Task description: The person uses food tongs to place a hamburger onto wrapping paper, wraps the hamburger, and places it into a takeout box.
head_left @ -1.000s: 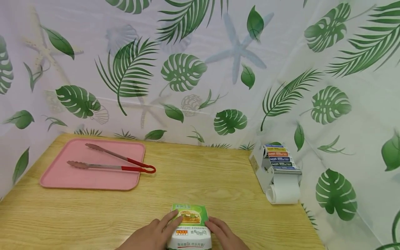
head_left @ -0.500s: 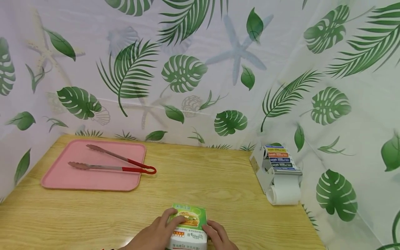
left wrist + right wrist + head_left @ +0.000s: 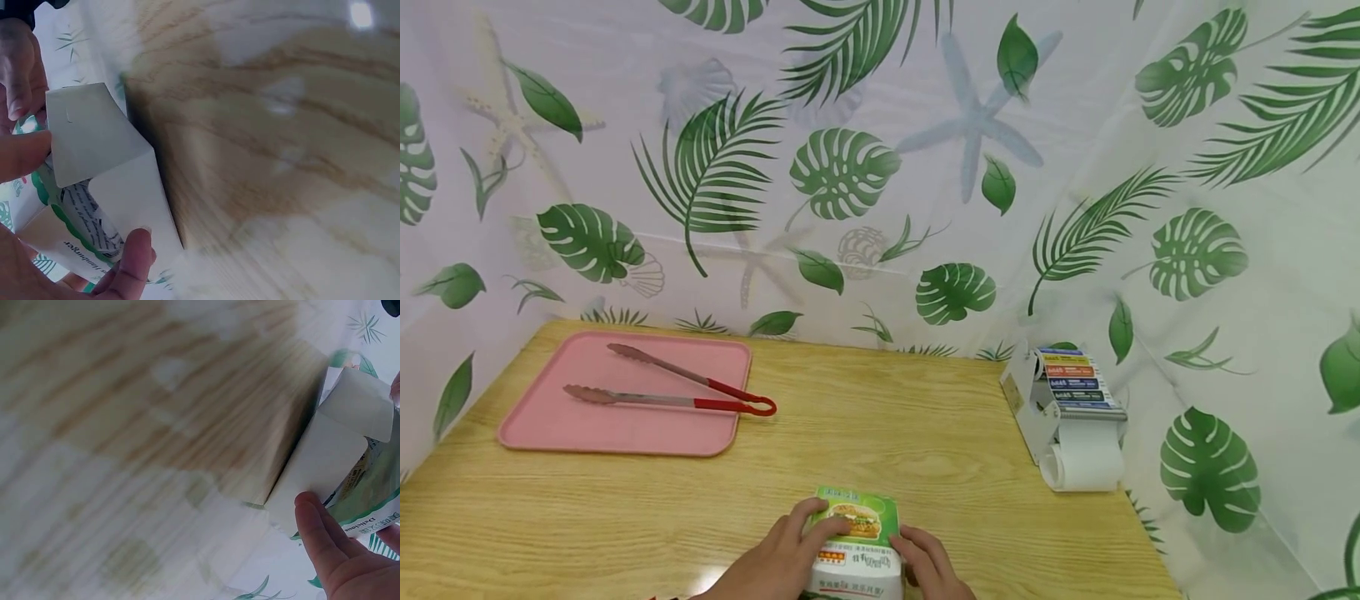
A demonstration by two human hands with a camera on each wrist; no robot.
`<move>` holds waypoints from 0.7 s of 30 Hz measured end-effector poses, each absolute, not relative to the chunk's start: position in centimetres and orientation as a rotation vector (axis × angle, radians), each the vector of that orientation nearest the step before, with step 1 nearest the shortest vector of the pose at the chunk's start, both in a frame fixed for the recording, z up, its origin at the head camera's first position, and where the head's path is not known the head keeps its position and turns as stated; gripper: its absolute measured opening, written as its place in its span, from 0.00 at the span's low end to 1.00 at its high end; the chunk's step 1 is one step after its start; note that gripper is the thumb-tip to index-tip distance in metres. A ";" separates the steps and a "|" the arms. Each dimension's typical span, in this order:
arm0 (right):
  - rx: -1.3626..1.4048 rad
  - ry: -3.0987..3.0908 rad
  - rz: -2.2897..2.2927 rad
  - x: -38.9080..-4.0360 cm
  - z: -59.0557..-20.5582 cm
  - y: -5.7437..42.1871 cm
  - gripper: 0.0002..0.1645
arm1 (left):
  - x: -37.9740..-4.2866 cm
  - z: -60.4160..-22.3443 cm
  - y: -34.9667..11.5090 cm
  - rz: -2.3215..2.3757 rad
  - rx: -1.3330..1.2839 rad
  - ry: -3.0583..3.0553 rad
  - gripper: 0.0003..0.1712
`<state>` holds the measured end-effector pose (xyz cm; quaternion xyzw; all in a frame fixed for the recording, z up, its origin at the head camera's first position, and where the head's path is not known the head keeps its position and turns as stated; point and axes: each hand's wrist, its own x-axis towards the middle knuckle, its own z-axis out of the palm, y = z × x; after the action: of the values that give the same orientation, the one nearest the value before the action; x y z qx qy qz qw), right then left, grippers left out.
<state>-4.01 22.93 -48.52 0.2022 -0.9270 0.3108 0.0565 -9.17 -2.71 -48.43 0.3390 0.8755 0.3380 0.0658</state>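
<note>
Between left grip (image 3: 778, 558) and right grip (image 3: 931, 562) lies a box (image 3: 859, 560), apparently ajar.

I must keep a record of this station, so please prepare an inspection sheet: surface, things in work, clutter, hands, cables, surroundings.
Surface: wood-grain table.
Things in work: green-and-white burger box; white flaps at its near end leave a gap, with printed paper visible inside.
Clutter: pink tray at the far left; red-handled tongs lie on it, arms spread, handle end past the rim; dispenser with a white roll at the right.
Left hand: holds the box, fingers over its top.
Right hand: holds the opposite side.
Cables: nothing seen.
Surroundings: white leaf-printed cloth behind and on both sides.
</note>
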 end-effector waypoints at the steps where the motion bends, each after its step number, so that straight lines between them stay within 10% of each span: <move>1: 0.589 -2.821 0.950 -3.9 -48.5 22.8 0.45 | -9.1 -48.5 -2.7 1.024 1.023 2.642 0.49; 21: 0.447 -2.742 0.665 -3.4 -50.3 21.2 0.47 | -9.1 -48.6 -3.2 0.765 1.253 2.758 0.46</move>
<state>-3.42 21.20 -50.27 0.1548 -0.9502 0.2303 0.1419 -9.10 -3.19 -48.62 0.4010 0.8828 0.2448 0.0087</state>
